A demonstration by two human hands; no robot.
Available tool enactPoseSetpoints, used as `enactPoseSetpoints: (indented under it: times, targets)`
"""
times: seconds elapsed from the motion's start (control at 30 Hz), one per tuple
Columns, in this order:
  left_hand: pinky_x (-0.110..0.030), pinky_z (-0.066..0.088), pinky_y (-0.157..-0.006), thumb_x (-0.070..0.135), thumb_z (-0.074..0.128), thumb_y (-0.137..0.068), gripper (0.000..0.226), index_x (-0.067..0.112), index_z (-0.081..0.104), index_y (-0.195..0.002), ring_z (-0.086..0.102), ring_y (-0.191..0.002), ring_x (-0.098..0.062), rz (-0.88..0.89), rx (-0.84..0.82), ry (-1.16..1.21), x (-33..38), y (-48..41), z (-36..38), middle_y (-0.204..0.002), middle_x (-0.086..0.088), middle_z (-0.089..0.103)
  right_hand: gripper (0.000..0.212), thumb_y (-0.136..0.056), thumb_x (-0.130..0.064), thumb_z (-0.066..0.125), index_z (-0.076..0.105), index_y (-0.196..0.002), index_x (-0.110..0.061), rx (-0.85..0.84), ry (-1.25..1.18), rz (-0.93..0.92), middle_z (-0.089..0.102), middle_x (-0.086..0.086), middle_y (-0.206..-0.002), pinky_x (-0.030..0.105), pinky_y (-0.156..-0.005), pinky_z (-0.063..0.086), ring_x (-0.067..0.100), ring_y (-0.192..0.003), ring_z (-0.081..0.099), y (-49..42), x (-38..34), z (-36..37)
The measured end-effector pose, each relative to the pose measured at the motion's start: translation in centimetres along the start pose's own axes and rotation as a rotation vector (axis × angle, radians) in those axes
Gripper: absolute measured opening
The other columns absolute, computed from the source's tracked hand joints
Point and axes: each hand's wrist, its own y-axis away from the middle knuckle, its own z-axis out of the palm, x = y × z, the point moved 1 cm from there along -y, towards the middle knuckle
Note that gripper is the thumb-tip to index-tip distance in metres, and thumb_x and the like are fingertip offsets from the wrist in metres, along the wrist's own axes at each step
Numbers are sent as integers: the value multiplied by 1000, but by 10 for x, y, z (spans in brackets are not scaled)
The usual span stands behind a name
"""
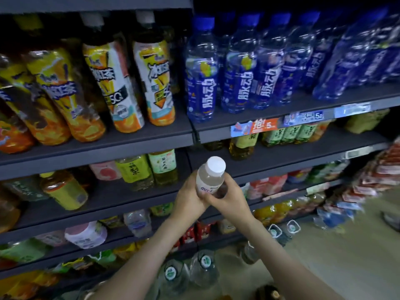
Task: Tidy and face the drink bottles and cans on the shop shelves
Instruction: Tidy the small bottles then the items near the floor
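A small pale bottle point(210, 178) with a white cap is held upright in front of the shelves, at the middle of the head view. My left hand point(189, 199) wraps round its lower left side. My right hand point(229, 198) grips its lower right side, and the two hands meet under it. Behind it runs a dark shelf point(281, 156) with green tea bottles point(290, 134). Yellow iced tea bottles point(112, 87) stand on the shelf above at the left. Blue water bottles point(249, 76) stand beside them at the right.
Lower shelves hold yellow-green tea bottles point(138, 169), a pink-labelled bottle point(86, 234) and red cans point(194, 233). Large water jugs point(203, 269) stand on the floor below. Red snack packs point(372, 180) fill the rack at the right. Price tags point(279, 124) line the shelf edge.
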Motion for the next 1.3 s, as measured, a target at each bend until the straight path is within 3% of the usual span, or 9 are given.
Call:
enactPoseSetpoints:
  times: [0.13,0.27,0.4,0.57,0.67,0.8,1.07,1.2,1.3]
  targets:
    - [-14,32,-86,30,71,-80,60,27,43,-133,45,-115,-4,64,-85,25,35,-19,62,-115,18,42,56,-75,-23,80,53,-124,-21,105,-29,10,65,-9,-115,20,-82,51,2,-104,61,-8,39,-62]
    - [-13,32,-89,25,75,-77,62,34,41,-128,46,-118,-5,116,-117,57,48,-38,119,-121,16,45,49,-76,-14,77,55,-121,-16,190,-56,28,67,-3,-111,19,-80,51,4,-99,63,-23,76,-120]
    - [-16,32,-96,26,68,-84,68,19,34,-142,41,-129,-12,63,-66,-70,46,-54,157,-141,1,42,49,-76,-19,77,55,-119,-17,286,-48,71,66,-3,-110,27,-83,52,11,-100,62,-41,101,-170]
    - [-28,40,-101,20,62,-89,55,17,39,-138,47,-123,-14,17,76,-64,54,-70,187,-136,-2,47,45,-76,-21,76,56,-116,-16,329,17,95,65,-1,-108,30,-83,51,12,-99,61,-68,116,-212]
    - [-31,43,-100,20,65,-87,51,21,44,-134,49,-119,-11,-73,72,39,61,-75,196,-131,2,51,36,-74,-26,76,59,-105,-17,272,37,113,67,-6,-97,27,-75,51,7,-88,63,-77,116,-224]
    - [-29,44,-98,20,74,-78,51,30,49,-121,55,-115,-10,-227,-161,346,74,-72,199,-121,6,59,30,-74,-26,75,64,-100,-17,84,27,161,69,-9,-89,20,-67,49,5,-81,64,-76,106,-226]
    - [-28,54,-84,22,73,-80,27,23,66,-106,69,-92,-11,-289,-340,363,89,-52,164,-98,2,73,51,-60,-53,75,69,-97,-20,-197,-32,332,74,5,-89,51,-76,57,26,-83,71,-61,80,-212]
    - [-34,54,-89,26,75,-77,23,27,67,-99,69,-91,-12,-283,-371,334,89,-45,156,-95,3,74,40,-76,-37,76,66,-106,-14,-242,-60,375,73,4,-95,35,-76,59,16,-83,71,-50,64,-209]
    - [-39,54,-89,30,77,-64,39,30,69,-102,69,-91,-10,-243,-405,246,89,-44,158,-95,6,74,32,-75,-32,77,68,-102,-18,-218,3,331,73,0,-94,32,-78,58,12,-85,70,-36,63,-214]
